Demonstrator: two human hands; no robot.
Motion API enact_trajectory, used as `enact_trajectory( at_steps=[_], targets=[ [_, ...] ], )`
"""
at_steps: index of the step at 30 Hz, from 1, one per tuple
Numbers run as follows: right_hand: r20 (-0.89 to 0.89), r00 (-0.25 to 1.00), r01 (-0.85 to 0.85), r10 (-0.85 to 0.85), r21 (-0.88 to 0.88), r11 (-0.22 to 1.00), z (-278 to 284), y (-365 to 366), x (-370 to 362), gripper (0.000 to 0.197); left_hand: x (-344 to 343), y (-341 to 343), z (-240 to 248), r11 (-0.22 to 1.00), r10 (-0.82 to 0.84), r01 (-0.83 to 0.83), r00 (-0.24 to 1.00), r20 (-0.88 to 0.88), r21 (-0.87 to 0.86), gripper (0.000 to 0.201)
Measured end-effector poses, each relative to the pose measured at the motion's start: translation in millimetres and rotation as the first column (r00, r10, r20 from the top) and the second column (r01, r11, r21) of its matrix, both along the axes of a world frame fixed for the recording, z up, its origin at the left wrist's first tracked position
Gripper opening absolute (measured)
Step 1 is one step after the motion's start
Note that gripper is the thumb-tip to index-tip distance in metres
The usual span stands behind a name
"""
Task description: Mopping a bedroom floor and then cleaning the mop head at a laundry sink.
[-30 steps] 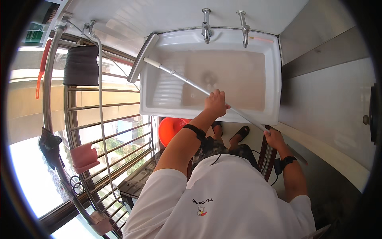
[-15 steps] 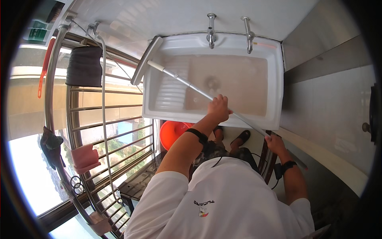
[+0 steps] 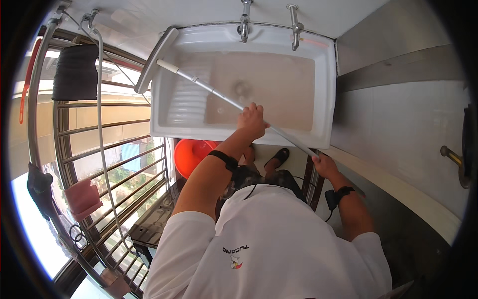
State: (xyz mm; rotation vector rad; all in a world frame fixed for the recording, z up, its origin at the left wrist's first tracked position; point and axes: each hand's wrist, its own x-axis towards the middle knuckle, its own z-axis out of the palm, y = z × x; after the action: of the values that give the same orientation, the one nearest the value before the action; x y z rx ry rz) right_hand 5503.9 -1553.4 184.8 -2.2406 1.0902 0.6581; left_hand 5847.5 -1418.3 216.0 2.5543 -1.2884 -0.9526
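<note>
A flat mop (image 3: 219, 94) lies slantwise over a white sink (image 3: 323, 109) with a ribbed washboard slope on its left. The mop's long grey head (image 3: 156, 61) stands on edge at the sink's left rim. My left hand (image 3: 252, 121) is closed round the middle of the silver pole, above the sink's near side. Lower on the pole, past the near right corner of the sink, my right hand (image 3: 324, 165) is closed round it too. Cloudy brownish water stands in the basin.
Two metal taps (image 3: 244, 22) stick out from the wall behind the sink. A red bucket (image 3: 186, 157) stands below its near left side. Window bars and a metal rail with hung cloths (image 3: 75, 72) line the left. A pale ledge (image 3: 383, 177) runs along the right.
The whole view has shifted, so the sink, mop and hands all appear farther left and higher. Both hands keep their hold on the pole, with little change relative to the sink.
</note>
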Motion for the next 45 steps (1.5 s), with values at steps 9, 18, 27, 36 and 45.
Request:
enact_trajectory(
  at_steps=[9, 18, 27, 36, 45],
  targets=[
    [-0.023, 1.000, 0.005, -0.004, 0.036, 0.999, -11.2, -3.8, 3.9, 0.053, 6.2, -3.9, -9.9, 0.997, -0.054, 0.052, 0.997, 0.047, 0.050, 0.055],
    [-0.001, 0.999, 0.033, -0.033, -0.001, 0.999, -12.6, -2.6, 0.6, 0.052, 1.3, -6.2, -6.1, 0.999, -0.022, 0.020, 0.999, 0.031, 0.047, 0.049],
    [-0.042, 0.999, 0.004, -0.004, 0.013, 1.000, -8.8, -2.9, 7.6, 0.056, 3.0, -4.9, -8.8, 0.998, -0.033, 0.030, 0.998, 0.053, 0.055, 0.049],
    [-0.039, 0.999, 0.010, -0.011, -0.009, 1.000, -8.8, -4.2, 7.6, 0.055, 2.0, -6.9, -6.2, 0.999, -0.036, 0.035, 0.998, 0.053, 0.037, 0.049],
    [-0.019, 1.000, 0.002, -0.003, -0.004, 1.000, -12.0, -3.4, 5.7, 0.056, 1.3, -5.1, -7.2, 0.999, -0.035, 0.032, 0.997, 0.064, 0.040, 0.049]
  ],
)
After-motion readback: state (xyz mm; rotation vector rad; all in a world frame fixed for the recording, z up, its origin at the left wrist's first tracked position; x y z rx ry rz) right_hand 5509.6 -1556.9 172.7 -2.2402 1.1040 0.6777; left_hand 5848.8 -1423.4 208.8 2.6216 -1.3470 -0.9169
